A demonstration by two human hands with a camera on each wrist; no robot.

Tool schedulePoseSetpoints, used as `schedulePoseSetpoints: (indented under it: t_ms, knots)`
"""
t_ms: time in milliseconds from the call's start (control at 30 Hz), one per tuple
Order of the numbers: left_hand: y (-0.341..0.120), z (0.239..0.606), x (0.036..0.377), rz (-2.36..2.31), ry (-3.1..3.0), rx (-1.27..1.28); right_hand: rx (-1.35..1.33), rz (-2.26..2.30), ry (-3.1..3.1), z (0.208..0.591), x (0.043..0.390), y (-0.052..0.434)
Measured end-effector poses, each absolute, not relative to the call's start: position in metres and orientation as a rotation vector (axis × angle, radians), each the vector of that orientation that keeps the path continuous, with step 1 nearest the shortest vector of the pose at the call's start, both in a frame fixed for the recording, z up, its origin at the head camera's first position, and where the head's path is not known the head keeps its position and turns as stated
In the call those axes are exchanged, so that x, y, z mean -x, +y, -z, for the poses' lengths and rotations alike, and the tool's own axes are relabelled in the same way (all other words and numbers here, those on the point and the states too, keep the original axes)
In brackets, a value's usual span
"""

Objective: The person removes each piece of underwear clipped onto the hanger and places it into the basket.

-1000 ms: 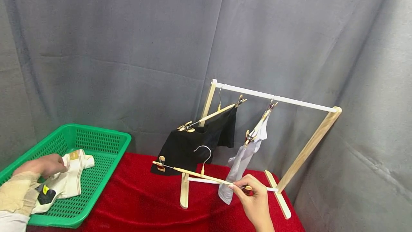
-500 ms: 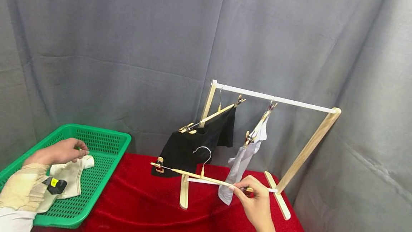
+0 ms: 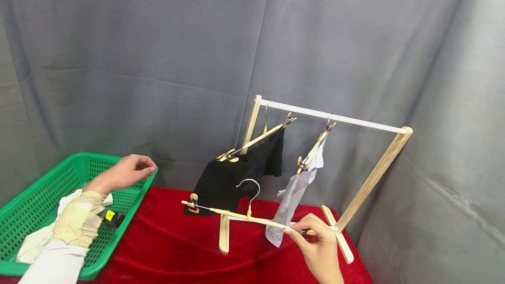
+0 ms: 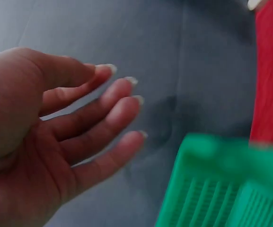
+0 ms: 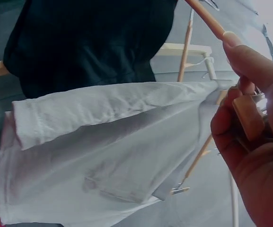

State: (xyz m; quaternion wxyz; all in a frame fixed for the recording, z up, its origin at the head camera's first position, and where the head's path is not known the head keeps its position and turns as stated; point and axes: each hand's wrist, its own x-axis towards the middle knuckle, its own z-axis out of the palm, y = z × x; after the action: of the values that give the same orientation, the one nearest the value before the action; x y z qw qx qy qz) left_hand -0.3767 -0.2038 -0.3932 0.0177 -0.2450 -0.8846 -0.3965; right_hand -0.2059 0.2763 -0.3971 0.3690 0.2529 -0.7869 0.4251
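My right hand (image 3: 317, 244) pinches one end of a wooden clip hanger (image 3: 236, 216), whose metal hook points up. In the right wrist view a wooden clip (image 5: 249, 118) sits inside the curl of that hand. My left hand (image 3: 126, 171) is above the right rim of the green basket (image 3: 136, 218), with nothing in it. Its fingers are loosely bent and spread in the left wrist view. Cream-coloured clothing (image 3: 37, 244) lies in the basket, partly hidden by the left forearm.
A small rack with a white top rail (image 3: 355, 121) and wooden legs stands on red cloth (image 3: 158, 249). From the rail hang a black T-shirt (image 3: 236, 183) and a white garment (image 3: 292, 200) on clip hangers. A grey curtain (image 3: 177, 56) closes off the back.
My left hand has risen off the cream clothing, holding nothing, and moved right to the basket's far rim. The right hand keeps its grip on the hanger, nearly still.
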Motion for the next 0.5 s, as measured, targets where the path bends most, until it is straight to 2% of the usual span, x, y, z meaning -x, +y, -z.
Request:
schedulePoseSetpoints:
  t_ms: [367, 500]
  knots:
    - [-0.112, 0.397, 0.404, 1.34, -2.526, 0.795, -0.812, -1.05, -1.996, 0.38, 0.193, 0.285]
    - [-0.083, 0.402, 0.416, 1.398, -2.497, 0.86, -0.767, -1.041, -2.067, 0.378, 0.185, 0.293]
